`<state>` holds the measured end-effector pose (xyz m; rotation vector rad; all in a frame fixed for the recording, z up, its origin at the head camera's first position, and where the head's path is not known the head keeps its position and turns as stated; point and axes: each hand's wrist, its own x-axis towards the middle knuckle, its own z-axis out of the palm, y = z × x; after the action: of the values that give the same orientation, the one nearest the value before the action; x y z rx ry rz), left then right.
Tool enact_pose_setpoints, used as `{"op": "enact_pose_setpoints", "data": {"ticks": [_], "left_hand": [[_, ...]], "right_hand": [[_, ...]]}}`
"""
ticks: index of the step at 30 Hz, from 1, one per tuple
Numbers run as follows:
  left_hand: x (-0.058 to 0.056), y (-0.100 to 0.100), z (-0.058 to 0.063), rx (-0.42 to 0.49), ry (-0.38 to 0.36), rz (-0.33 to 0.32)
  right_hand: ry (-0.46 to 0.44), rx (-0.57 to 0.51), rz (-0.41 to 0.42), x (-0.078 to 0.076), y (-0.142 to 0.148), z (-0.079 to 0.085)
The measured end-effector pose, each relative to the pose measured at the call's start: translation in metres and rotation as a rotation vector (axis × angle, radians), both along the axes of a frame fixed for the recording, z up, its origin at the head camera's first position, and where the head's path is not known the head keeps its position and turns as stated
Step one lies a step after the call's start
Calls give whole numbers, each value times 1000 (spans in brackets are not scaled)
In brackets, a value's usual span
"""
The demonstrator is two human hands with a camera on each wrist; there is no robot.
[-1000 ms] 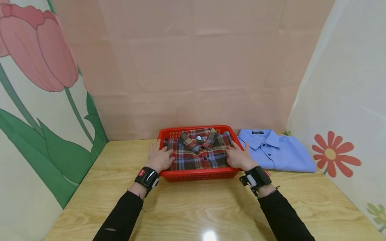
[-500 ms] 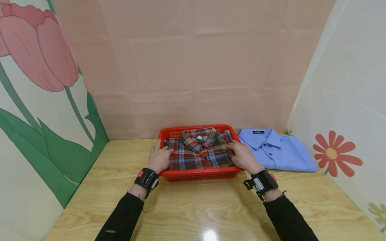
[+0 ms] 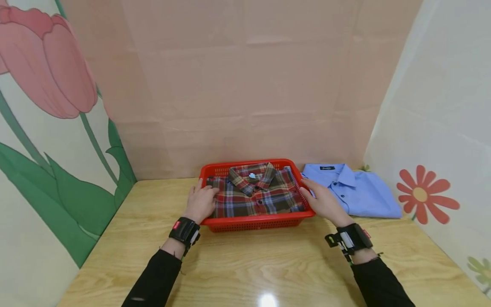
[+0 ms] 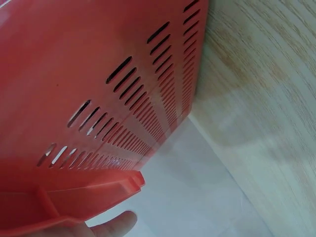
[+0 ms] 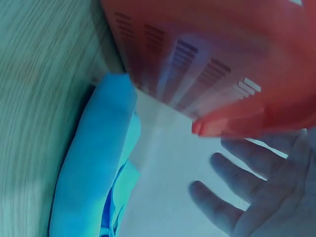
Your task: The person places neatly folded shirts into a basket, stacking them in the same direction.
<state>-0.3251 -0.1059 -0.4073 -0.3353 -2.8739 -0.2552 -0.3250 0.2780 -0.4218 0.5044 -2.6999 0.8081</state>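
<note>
A folded plaid shirt (image 3: 255, 202) in red, brown and blue lies collar up inside a red plastic basket (image 3: 257, 223). My left hand (image 3: 200, 202) rests over the basket's left rim, its inner fingers at the shirt's left edge. One straight fingertip (image 4: 118, 224) pokes past the rim in the left wrist view. At the right rim is my right hand (image 3: 325, 203), thumb toward the inside. The right wrist view shows its fingers (image 5: 237, 173) spread and fairly straight outside the slotted wall.
Right of the basket lies a folded blue shirt (image 3: 362, 194), close to the right hand. The wooden table (image 3: 245, 260) meets a pinkish back sheet (image 3: 245, 94). Side panels printed with a tulip (image 3: 50, 64) and flowers (image 3: 420, 195) stand left and right.
My right hand has drawn back to the right, off the plaid shirt's right edge to the basket's rim. The left hand stays at the left rim with little movement.
</note>
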Motion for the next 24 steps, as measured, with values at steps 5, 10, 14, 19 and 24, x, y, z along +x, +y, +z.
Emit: {"op": "enact_pose_setpoints", "data": {"ticks": [5,10,14,19,24], "left_hand": [[4,4,2,11,9,-12],[10,19,10,42,5,-54],[15,38,14,46,1,-102],[21,63,14,42,7,-162],[26,88,10,18,34,-224]], "right_hand": [[-77,-18,-28,0,13,0],[-120,-14,-69,-2,23,4],[-134,32,-107,-4,34,3],[-202,62,-152,-7,53,-1],[-281,85,-202,-9,79,-5]]}}
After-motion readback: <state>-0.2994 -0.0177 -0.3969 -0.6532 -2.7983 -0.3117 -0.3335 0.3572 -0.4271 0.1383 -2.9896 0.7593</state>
